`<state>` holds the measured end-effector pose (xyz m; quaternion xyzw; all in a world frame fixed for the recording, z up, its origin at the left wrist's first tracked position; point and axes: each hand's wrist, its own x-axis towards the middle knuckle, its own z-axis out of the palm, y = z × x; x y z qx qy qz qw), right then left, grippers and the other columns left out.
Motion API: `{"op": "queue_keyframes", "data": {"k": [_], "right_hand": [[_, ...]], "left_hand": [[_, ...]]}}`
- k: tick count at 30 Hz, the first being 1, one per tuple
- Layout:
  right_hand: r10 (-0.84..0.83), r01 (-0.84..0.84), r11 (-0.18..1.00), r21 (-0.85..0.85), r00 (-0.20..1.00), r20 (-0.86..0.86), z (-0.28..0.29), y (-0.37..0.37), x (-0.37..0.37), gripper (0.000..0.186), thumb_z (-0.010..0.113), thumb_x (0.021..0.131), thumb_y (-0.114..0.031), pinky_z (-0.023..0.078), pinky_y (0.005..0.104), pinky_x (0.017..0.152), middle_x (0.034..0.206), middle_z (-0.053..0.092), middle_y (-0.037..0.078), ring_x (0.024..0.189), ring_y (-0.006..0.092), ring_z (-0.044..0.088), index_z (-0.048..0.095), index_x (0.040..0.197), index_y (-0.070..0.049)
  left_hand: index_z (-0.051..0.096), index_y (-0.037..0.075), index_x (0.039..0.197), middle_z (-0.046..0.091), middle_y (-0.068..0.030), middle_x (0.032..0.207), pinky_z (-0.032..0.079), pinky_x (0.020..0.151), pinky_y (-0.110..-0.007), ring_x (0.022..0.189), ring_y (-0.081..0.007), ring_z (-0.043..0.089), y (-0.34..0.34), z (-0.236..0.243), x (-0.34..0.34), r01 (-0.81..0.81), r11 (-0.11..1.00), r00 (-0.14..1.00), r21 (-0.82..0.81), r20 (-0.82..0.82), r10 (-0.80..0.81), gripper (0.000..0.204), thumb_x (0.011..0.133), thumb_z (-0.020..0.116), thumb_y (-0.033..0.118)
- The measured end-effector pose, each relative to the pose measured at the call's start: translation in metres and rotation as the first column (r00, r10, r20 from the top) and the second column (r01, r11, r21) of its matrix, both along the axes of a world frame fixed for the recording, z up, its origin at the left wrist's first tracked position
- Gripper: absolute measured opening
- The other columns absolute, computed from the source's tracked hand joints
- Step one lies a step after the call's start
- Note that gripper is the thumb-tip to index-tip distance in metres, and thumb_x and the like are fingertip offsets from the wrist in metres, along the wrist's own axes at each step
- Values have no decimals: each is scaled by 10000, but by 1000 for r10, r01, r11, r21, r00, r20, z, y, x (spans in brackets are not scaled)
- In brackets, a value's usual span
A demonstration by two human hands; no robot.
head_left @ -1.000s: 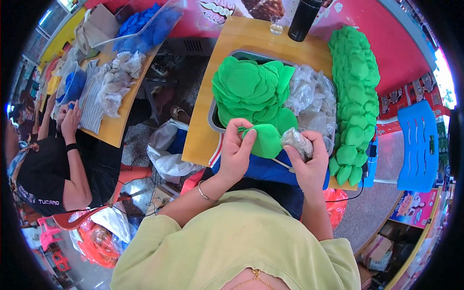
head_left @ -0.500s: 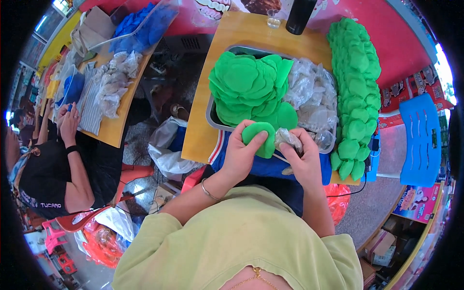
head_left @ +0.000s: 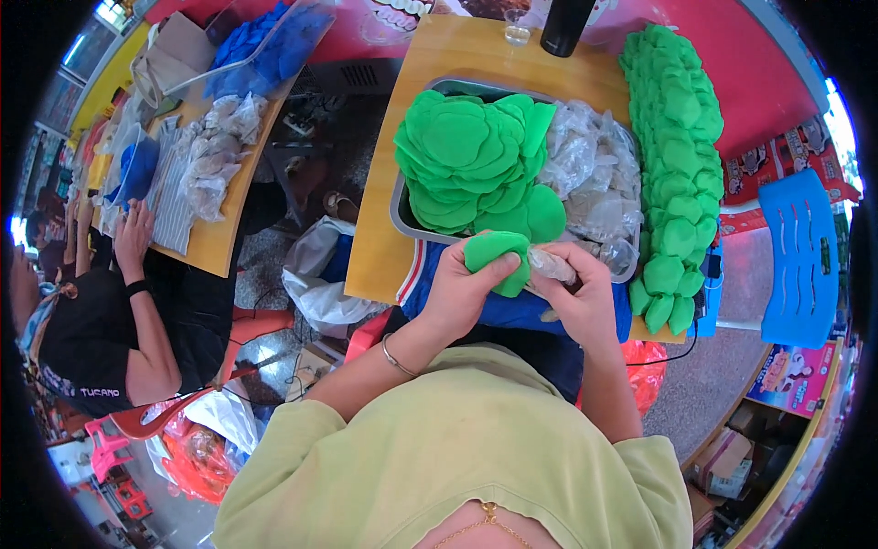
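**Green piece and clear packet held at desk edge**

Left hand clenched a folded green felt piece, long axis lying left-right. Right hand pinched a clear plastic packet touching it. Beyond, a metal tray held green rounds and clear packets; a red-and-white box stood at right.

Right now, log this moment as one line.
left hand: holds folded green piece | right hand: holds clear plastic bag | behind: metal tray of green pieces

Contents of clear packets in metal tray indistinct; dark bottle cropped at top edge.
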<state>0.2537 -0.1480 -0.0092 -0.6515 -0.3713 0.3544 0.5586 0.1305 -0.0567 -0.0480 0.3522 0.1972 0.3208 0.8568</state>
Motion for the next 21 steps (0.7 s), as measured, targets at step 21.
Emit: {"op": "queue_keyframes", "data": {"k": [21], "right_hand": [[66,-95,992,80,948,311,-9,2,5,149,620,781,-68,460,251,648,898,614,84,765,121,571,611,899,23]], "left_hand": [[598,47,929,600,-7,870,456,656,-216,768,-68,563,-3,-1,0,74,980,997,-187,15,-73,86,846,609,62]]}}
